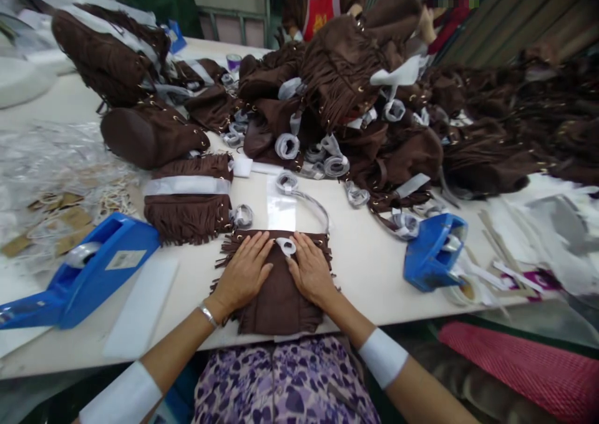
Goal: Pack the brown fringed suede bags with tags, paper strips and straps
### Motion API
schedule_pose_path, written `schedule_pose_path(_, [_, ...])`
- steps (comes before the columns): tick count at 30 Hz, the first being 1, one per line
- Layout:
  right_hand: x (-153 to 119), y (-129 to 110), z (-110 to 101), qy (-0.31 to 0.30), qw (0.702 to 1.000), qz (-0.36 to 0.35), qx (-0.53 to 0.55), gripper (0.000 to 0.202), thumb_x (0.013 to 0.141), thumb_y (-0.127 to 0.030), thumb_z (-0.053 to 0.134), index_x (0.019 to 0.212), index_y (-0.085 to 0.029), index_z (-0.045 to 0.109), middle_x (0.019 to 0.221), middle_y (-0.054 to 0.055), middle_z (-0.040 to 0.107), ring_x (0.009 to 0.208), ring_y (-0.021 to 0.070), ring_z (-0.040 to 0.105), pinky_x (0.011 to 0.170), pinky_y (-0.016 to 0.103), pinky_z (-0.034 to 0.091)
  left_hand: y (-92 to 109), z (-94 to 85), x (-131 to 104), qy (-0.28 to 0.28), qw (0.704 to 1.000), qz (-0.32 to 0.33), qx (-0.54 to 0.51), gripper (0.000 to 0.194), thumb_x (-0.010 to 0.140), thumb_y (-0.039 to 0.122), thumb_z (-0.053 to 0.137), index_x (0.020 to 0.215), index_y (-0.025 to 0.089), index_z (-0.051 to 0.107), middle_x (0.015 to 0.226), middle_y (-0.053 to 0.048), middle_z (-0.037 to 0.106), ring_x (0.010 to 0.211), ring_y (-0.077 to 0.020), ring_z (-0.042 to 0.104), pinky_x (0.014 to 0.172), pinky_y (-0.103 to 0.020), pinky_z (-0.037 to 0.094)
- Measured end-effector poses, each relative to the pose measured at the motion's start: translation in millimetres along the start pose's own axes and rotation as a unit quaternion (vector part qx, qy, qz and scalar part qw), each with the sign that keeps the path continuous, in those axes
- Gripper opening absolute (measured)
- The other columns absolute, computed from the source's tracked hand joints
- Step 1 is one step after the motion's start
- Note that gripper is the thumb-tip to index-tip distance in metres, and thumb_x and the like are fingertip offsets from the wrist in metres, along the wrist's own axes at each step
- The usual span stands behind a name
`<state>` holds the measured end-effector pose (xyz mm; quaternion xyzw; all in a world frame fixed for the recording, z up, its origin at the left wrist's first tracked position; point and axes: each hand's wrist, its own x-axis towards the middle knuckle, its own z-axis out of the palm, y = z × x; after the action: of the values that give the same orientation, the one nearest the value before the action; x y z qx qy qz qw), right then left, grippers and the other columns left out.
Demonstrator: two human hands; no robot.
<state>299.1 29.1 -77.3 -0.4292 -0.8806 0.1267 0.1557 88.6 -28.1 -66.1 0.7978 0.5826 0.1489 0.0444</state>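
Observation:
A brown fringed bag (278,296) lies flat at the table's front edge, right in front of me. My left hand (243,271) rests flat on its left side, fingers stretched toward the top edge. On the right side my right hand (311,268) presses down the same way, its fingers extended. Between my fingertips sits a small white wrapped piece (286,245). A plastic-wrapped strap coil (286,182) lies beyond the bag, joined to its top right corner by a strap. Under that strap a clear plastic strip (281,212) extends away from the bag.
Blue tape dispensers stand on both sides, one at left (100,268) and one at right (435,252). A folded fringed bag (189,199) with a white band lies to the left. Heaped brown bags (346,68) fill the far side. Tags (70,221) lie left; people stand across the table.

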Motion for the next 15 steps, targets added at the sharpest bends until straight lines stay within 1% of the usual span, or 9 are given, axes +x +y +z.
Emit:
schedule_pose_path(2, [0.5,0.1,-1.4,-0.004,1.000,-0.004,0.002,0.052,0.101,-0.033,0.042,0.148,-0.011,0.038,0.156,0.013,0.037,0.145,0.0266,0.029,0.115,0.045,0.032,5.9,-9.0,-8.8,0.011,1.000,0.019,-0.001,0.049,0.099,0.023,0.040,0.147,0.017,0.040,0.160,-0.012,0.030,0.150,-0.0260,0.021,0.122,-0.052,0.025])
schedule_pose_path(4, [1.8,0.2,-4.0,-0.009,1.000,-0.012,0.003,0.051,0.101,-0.033,0.043,0.147,-0.009,0.039,0.154,0.015,0.038,0.144,0.0274,0.032,0.114,0.047,0.033,16.3,-19.6,-23.0,0.003,0.999,0.054,-0.004,0.047,0.098,0.022,0.041,0.145,0.024,0.044,0.161,-0.007,0.029,0.150,-0.0255,0.021,0.122,-0.052,0.024])
schedule_pose_path(7, [7.4,3.4,-8.3,-0.012,1.000,-0.028,0.003,0.050,0.100,-0.033,0.046,0.143,-0.010,0.043,0.149,0.018,0.045,0.140,0.0290,0.037,0.111,0.049,0.037,28.5,-28.3,-50.6,-0.026,0.994,0.106,0.003,0.047,0.097,0.032,0.047,0.144,0.028,0.045,0.159,-0.005,0.033,0.149,-0.0288,0.024,0.121,-0.058,0.023])
schedule_pose_path(9, [15.0,8.6,-11.0,-0.015,0.999,-0.043,0.001,0.047,0.099,-0.033,0.049,0.140,-0.011,0.047,0.145,0.018,0.049,0.138,0.0292,0.040,0.110,0.049,0.039,25.9,-28.0,-68.3,-0.031,0.994,0.105,0.023,0.047,0.097,0.033,0.048,0.144,0.029,0.045,0.157,-0.006,0.037,0.147,-0.0300,0.027,0.119,-0.060,0.025])
schedule_pose_path(11, [25.1,15.1,-14.9,-0.022,0.998,-0.059,0.001,0.042,0.098,-0.031,0.051,0.137,-0.012,0.050,0.143,0.018,0.051,0.135,0.0281,0.043,0.109,0.048,0.040,13.7,-27.0,-82.2,-0.017,0.996,0.072,0.042,0.046,0.096,0.023,0.047,0.141,0.029,0.049,0.156,-0.006,0.040,0.146,-0.0291,0.031,0.119,-0.057,0.028])
schedule_pose_path(13, [34.3,19.7,-21.7,-0.029,0.997,-0.071,0.000,0.039,0.098,-0.028,0.052,0.134,-0.013,0.053,0.141,0.017,0.054,0.133,0.0265,0.046,0.109,0.046,0.040,-2.3,-29.2,-92.1,0.013,0.998,0.005,0.058,0.043,0.093,0.015,0.045,0.132,0.028,0.058,0.151,-0.008,0.047,0.142,-0.0292,0.039,0.116,-0.055,0.032])
schedule_pose_path(15, [36.4,19.1,-33.0,-0.029,0.997,-0.076,-0.002,0.037,0.097,-0.025,0.053,0.131,-0.012,0.055,0.138,0.018,0.055,0.131,0.0257,0.048,0.110,0.044,0.039,-13.9,-35.4,-99.2,0.057,0.993,-0.071,0.073,0.038,0.091,0.013,0.044,0.121,0.022,0.065,0.142,-0.015,0.055,0.134,-0.0329,0.048,0.111,-0.058,0.038])
